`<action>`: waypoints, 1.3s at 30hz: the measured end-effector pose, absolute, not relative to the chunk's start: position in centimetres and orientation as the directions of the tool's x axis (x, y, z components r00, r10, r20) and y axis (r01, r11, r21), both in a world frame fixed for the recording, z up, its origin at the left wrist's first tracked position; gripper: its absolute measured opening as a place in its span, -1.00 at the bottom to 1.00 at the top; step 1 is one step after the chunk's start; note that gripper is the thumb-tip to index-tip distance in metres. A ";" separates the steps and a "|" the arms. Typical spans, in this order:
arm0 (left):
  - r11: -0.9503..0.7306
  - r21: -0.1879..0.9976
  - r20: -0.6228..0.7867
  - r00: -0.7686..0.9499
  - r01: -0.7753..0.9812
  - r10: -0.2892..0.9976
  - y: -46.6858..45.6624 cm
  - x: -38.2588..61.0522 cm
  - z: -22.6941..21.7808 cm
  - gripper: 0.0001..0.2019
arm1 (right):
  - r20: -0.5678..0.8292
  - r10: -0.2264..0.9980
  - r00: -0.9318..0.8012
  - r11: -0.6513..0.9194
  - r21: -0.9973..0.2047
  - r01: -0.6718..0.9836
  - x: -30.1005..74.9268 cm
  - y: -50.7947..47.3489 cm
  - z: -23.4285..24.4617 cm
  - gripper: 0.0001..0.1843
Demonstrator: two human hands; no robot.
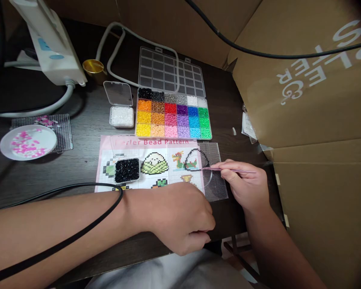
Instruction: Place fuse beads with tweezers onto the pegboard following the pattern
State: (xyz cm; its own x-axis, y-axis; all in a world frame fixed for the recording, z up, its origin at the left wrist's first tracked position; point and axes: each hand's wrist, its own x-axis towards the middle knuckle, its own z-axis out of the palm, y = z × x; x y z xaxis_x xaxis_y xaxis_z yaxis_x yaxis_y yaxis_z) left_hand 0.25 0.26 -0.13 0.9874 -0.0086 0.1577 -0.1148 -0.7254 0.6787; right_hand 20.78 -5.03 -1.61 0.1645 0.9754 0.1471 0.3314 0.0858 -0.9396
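Observation:
My right hand (248,182) pinches a pair of pink tweezers (239,170), whose tips reach the lower right of an outline of black beads (185,159). The outline lies on a clear pegboard (215,186), part of which covers a printed bead pattern sheet (101,152). My left hand (183,218) is curled closed at the near edge of the sheet, its inner fingers turned down and hidden. Left of the outline, a small clear box of black beads (126,170) stands on the sheet with its lid raised.
Behind the sheet lies a compartment box of coloured beads (173,120). A box of white beads (122,117) is beside it. A white dish with pink and white beads (28,142) rests partly on another pegboard (66,128). A black cable (78,228) crosses my left forearm; cardboard (321,180) walls the right.

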 end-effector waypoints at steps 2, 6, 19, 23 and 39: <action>-0.727 0.677 0.156 0.988 -0.112 -0.007 0.3 0.3 -0.2 -0.77 | 0.153 0.977 0.150 0.094 -0.936 0.340 20.8 -5.1 -1.6 -0.85; -0.729 0.675 0.167 0.986 -0.115 0.000 0.2 0.2 -0.1 -0.77 | 0.153 0.977 0.150 0.089 -0.926 0.366 20.8 -5.1 -1.6 -0.85; -0.724 0.679 0.174 0.985 -0.117 0.003 0.3 0.2 0.0 -0.79 | 0.173 0.964 0.202 0.084 -0.919 0.385 21.0 -5.0 -1.6 -0.89; -0.713 0.689 0.204 0.979 -0.130 0.019 0.2 0.2 -0.2 -0.77 | 0.166 0.965 0.203 0.078 -0.921 0.383 20.8 -5.1 -1.6 -0.90; -0.729 0.675 0.164 0.986 -0.115 -0.003 0.3 0.3 -0.1 -0.78 | 0.146 0.972 0.182 0.071 -0.928 0.366 20.8 -5.0 -1.4 -0.86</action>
State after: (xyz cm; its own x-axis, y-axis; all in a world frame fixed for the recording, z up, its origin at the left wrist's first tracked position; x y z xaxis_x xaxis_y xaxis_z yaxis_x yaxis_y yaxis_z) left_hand 0.26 0.27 -0.08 0.9864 -0.0030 0.1643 -0.1147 -0.7285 0.6753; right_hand 20.78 -5.03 -1.42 0.1823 0.9723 0.1462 0.3659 0.0709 -0.9279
